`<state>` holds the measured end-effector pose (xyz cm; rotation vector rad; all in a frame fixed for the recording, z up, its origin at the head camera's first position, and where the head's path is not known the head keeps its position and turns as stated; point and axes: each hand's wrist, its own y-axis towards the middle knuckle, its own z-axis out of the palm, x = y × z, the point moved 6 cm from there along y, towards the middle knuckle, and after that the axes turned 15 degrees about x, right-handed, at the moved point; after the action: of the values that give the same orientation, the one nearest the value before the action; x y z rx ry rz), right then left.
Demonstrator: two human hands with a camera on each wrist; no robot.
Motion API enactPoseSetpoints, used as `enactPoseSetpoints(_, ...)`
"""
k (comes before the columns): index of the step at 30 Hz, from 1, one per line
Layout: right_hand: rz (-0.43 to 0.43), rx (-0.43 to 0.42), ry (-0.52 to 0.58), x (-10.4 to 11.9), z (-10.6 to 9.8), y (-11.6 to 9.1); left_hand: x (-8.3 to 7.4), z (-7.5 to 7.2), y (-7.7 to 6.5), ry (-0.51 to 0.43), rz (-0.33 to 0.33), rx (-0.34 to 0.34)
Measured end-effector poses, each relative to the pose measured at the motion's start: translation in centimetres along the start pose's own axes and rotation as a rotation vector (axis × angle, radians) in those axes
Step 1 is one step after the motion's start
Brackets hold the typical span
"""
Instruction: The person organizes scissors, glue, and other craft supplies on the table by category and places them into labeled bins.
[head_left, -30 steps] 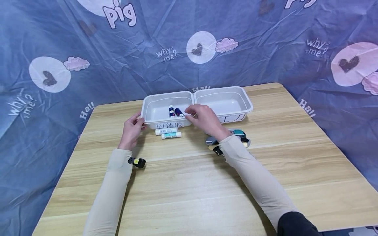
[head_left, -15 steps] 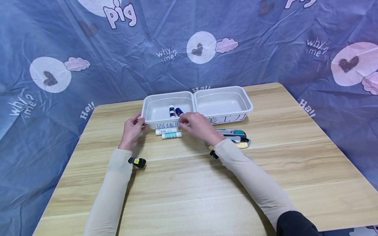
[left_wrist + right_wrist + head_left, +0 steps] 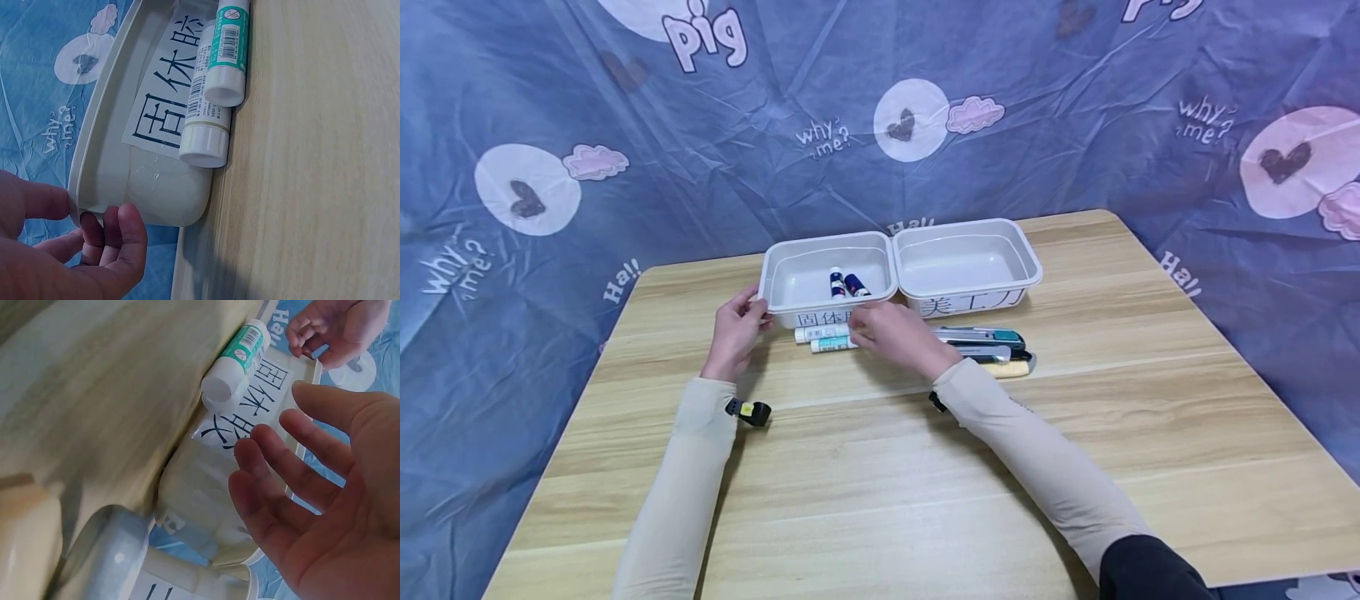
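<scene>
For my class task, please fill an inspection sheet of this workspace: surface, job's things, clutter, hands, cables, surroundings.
Surface: wood-grain table
Job's things: two blue tubes in left tray; two white glue sticks in front of it; cutters in front of right tray
Clutter: nothing seen
Hands: left hand grips left tray's rim; right hand, holding nothing, is by the white glue sticks
Cables: nothing seen
Surroundings: blue printed backdrop behind the table
</scene>
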<state>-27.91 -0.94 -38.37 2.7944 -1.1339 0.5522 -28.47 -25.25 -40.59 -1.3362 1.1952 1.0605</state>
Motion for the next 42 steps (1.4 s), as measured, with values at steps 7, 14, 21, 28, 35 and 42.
enactPoseSetpoints(7,0.005,0.046,-0.066,0.2,0.6,0.2,-0.1,0.0,0.0,-0.009,0.0,0.0)
enactPoseSetpoints(14,0.001,0.056,-0.092,0.5,0.9,0.3,-0.1,-0.1,0.0,-0.005,-0.001,0.008)
enactPoseSetpoints(21,0.003,0.06,-0.109,0.4,1.3,0.2,-0.1,0.0,0.1,0.0,-0.009,0.007)
enactPoseSetpoints(28,-0.025,0.1,-0.1,0.6,1.9,0.4,0.0,-0.1,0.1,0.003,-0.004,0.007)
enactPoseSetpoints(35,-0.052,0.082,-0.114,0.9,2.1,0.4,0.0,-0.1,0.1,0.004,0.004,0.006)
enactPoseSetpoints(42,-0.067,0.079,-0.105,1.0,2.2,0.2,0.1,0.0,-0.1,0.004,-0.003,0.008)
